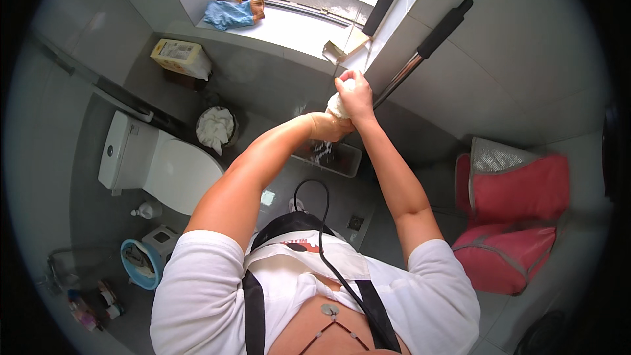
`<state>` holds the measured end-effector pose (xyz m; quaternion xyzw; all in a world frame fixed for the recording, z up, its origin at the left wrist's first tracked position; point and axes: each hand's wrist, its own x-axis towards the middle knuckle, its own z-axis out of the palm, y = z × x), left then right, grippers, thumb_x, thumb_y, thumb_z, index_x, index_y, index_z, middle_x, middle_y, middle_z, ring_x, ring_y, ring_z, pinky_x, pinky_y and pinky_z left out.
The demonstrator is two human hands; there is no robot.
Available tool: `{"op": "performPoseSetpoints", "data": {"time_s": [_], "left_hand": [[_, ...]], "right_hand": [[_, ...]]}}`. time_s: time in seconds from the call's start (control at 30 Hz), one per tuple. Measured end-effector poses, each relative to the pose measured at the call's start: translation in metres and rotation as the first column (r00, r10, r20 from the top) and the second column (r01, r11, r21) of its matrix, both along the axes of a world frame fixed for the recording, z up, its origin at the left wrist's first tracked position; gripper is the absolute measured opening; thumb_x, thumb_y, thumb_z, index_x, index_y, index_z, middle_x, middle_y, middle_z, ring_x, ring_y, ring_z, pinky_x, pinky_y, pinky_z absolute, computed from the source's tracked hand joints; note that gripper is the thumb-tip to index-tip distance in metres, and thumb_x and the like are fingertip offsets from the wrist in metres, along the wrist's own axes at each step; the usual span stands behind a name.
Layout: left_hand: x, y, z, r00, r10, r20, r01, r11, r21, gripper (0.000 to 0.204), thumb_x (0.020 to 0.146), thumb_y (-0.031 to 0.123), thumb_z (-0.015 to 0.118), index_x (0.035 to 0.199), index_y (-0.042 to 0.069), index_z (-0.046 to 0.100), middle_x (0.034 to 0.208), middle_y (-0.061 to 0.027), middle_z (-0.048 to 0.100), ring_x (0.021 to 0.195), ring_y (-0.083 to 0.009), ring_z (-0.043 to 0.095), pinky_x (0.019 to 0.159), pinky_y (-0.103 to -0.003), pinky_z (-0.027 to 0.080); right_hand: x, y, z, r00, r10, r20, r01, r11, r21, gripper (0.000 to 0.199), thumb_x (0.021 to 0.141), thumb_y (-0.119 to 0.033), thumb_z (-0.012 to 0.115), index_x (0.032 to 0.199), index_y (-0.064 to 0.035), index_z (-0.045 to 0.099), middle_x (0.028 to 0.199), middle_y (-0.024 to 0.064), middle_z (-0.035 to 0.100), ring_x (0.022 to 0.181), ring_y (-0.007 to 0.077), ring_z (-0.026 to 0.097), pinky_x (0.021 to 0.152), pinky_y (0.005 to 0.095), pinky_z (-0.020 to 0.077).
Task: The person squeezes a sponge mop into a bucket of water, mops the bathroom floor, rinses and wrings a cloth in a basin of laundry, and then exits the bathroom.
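Observation:
Both hands are closed on a wet, white, bunched cloth-like bundle (338, 106), out in front of me below the window. My right hand (356, 97) grips its upper part, and my left hand (330, 127) is wrapped round the lower end. Water runs down from under the left hand into a grey rectangular basin (350, 160) on the floor. Behind my right hand slants a metal pole with a black grip (445, 29). The pole's lower end is hidden by my hand and arm, so I cannot tell whether it joins the bundle.
To the left are a white toilet (181, 169), a bin with a white liner (215, 128) and a blue bucket (140, 264). Red insulated bags (516, 190) lie at the right. A blue cloth (230, 14) rests on the windowsill. A floor drain (355, 223) shows near my feet.

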<state>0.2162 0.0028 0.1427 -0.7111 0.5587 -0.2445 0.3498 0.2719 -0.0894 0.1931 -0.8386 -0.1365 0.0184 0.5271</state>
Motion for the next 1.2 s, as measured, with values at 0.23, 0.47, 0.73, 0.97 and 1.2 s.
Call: {"op": "performPoseSetpoints", "data": {"time_s": [0.23,0.47,0.73,0.97,1.2], "left_hand": [[-0.021,0.038,0.045,0.983,-0.004,-0.185,-0.107,0.803,-0.586,0.022,0.071,0.023,0.052,0.093,0.020,0.054,0.116,0.0044,0.043,0.116,-0.0143,0.034,0.101,-0.039,0.025],[-0.070,0.037,0.037,0.667,0.028,-0.744,-0.721,-0.223,-0.655,0.040,0.083,0.031,0.047,0.120,0.013,0.045,0.128,-0.0107,0.035,0.105,-0.0291,0.047,0.086,-0.035,0.041],[-0.125,0.050,0.035,0.478,-0.857,-0.191,-0.761,-0.513,0.398,0.047,0.088,0.042,0.040,0.122,0.010,0.038,0.112,-0.0031,0.051,0.100,-0.0151,0.051,0.082,-0.034,0.044],[-0.221,0.087,0.066,0.619,-0.725,0.301,-0.782,-0.533,0.323,0.052,0.085,0.045,0.042,0.124,0.012,0.036,0.118,-0.0056,0.047,0.109,-0.0212,0.046,0.092,-0.038,0.036],[-0.365,0.092,0.059,0.825,-0.563,0.056,-0.438,-0.573,0.692,0.088,0.072,0.061,0.050,0.135,0.013,0.010,0.136,-0.0151,0.012,0.123,-0.0377,0.021,0.094,-0.063,0.014]], "right_hand": [[0.001,-0.020,0.005,0.932,0.184,-0.312,0.090,0.717,0.691,0.019,0.081,-0.019,0.059,0.088,-0.0037,0.051,0.073,0.0011,0.050,0.066,0.0087,0.048,0.058,0.0226,0.0414],[-0.006,-0.016,-0.008,0.927,0.106,-0.360,0.222,0.620,0.752,0.023,0.085,-0.024,0.053,0.093,-0.0026,0.048,0.080,0.0023,0.050,0.073,0.0097,0.048,0.065,0.0240,0.0420],[-0.069,0.008,0.031,0.801,0.509,-0.316,-0.132,0.665,0.735,0.035,0.085,-0.028,0.051,0.108,-0.0028,0.043,0.098,0.0068,0.050,0.092,0.0148,0.048,0.081,0.0289,0.0400],[-0.182,0.075,0.032,0.795,0.595,-0.116,-0.459,0.717,0.524,0.023,0.080,-0.018,0.058,0.098,-0.0031,0.055,0.092,0.0057,0.055,0.087,0.0136,0.050,0.077,0.0251,0.0394],[-0.276,0.134,0.065,0.791,0.496,0.358,-0.574,0.805,0.153,0.016,0.079,-0.015,0.057,0.083,0.0000,0.053,0.075,0.0099,0.054,0.071,0.0197,0.052,0.068,0.0291,0.0414]]}}
